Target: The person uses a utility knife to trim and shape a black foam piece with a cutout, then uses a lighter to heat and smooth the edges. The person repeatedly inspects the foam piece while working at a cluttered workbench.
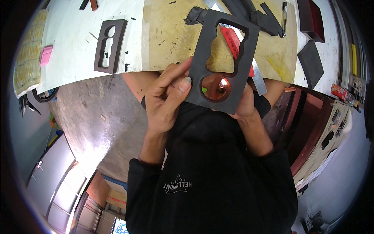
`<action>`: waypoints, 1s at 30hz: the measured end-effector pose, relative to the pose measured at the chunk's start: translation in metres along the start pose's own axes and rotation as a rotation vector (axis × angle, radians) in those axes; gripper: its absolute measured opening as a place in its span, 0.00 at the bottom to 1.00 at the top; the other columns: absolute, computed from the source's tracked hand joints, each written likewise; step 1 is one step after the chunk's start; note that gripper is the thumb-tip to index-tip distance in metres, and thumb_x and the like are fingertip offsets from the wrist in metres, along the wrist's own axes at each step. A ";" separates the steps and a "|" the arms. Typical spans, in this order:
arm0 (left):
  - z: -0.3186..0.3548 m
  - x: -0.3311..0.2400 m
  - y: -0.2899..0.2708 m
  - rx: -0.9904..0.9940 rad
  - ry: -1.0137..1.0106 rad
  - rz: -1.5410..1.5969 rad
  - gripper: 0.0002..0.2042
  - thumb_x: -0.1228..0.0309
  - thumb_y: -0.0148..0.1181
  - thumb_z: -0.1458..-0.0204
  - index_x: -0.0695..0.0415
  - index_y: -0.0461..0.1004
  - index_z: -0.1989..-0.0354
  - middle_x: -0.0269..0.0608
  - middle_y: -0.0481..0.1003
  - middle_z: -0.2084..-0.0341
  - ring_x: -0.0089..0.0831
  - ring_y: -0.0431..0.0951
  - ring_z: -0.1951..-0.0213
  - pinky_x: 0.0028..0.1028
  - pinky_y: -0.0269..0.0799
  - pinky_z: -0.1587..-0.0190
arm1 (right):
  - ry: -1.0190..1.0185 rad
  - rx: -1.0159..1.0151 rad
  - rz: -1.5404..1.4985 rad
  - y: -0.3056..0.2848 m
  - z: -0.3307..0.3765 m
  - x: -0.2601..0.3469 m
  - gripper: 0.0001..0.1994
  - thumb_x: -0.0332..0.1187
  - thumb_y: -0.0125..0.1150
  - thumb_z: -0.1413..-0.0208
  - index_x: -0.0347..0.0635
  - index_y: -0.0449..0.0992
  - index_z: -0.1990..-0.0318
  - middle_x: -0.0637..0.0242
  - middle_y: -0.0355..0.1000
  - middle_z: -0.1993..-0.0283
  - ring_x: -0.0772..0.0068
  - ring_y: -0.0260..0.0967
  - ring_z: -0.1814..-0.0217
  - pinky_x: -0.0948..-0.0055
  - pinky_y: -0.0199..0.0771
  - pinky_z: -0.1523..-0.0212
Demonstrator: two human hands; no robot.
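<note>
I hold a flat dark grey foam piece (202,58) with a long shaped cutout and a round hole, up in front of my chest. My left hand (165,99) pinches its lower left edge, thumb on top. My right hand (244,106) is behind the lower right corner, mostly hidden. Through the round hole a small flame (223,82) burns against the foam's inner rim. It comes from a lighter in my right hand, and its body is hidden.
A second dark foam frame (110,46) lies on the white table (74,35). On the tan board (167,35) are a red cutter (233,41), a metal ruler (258,80), foam scraps (269,19), a pen (284,13) and a dark slab (310,62).
</note>
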State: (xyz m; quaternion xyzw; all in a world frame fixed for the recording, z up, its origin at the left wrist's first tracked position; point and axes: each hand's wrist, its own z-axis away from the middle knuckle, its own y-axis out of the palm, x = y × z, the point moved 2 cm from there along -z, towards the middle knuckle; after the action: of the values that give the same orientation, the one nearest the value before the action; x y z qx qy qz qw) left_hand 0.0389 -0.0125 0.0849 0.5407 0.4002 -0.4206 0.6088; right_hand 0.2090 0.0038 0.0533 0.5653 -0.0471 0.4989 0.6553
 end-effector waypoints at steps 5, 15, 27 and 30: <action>0.001 0.002 0.000 0.019 -0.004 0.023 0.18 0.78 0.57 0.44 0.69 0.70 0.44 0.40 0.70 0.60 0.21 0.68 0.57 0.18 0.59 0.51 | -0.036 0.091 -0.089 -0.006 0.002 -0.011 0.30 0.54 0.39 0.38 0.27 0.68 0.57 0.55 0.68 0.67 0.68 0.63 0.76 0.73 0.62 0.78; 0.001 0.003 0.001 0.036 -0.003 0.039 0.18 0.79 0.55 0.43 0.69 0.69 0.43 0.40 0.71 0.59 0.22 0.69 0.55 0.19 0.60 0.50 | -0.059 0.095 -0.199 -0.013 -0.001 -0.025 0.29 0.55 0.41 0.37 0.32 0.68 0.51 0.54 0.71 0.59 0.65 0.69 0.67 0.72 0.68 0.72; 0.002 0.000 -0.001 0.065 0.019 -0.014 0.19 0.81 0.55 0.44 0.68 0.69 0.43 0.41 0.71 0.59 0.21 0.69 0.57 0.17 0.61 0.53 | -0.070 0.036 -0.129 -0.007 -0.010 -0.015 0.23 0.47 0.45 0.37 0.31 0.72 0.52 0.56 0.75 0.64 0.71 0.71 0.70 0.76 0.71 0.69; 0.001 0.000 -0.001 0.082 0.028 -0.029 0.18 0.80 0.55 0.43 0.69 0.69 0.43 0.41 0.71 0.59 0.21 0.69 0.57 0.17 0.61 0.54 | 0.016 0.076 -0.243 -0.008 -0.011 -0.013 0.20 0.43 0.45 0.37 0.32 0.75 0.55 0.57 0.75 0.68 0.73 0.70 0.74 0.78 0.68 0.73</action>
State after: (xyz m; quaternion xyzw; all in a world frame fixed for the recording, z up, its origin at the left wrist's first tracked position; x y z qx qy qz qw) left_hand 0.0383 -0.0139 0.0844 0.5652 0.3990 -0.4378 0.5742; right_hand 0.2030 0.0057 0.0357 0.5870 0.0458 0.4218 0.6895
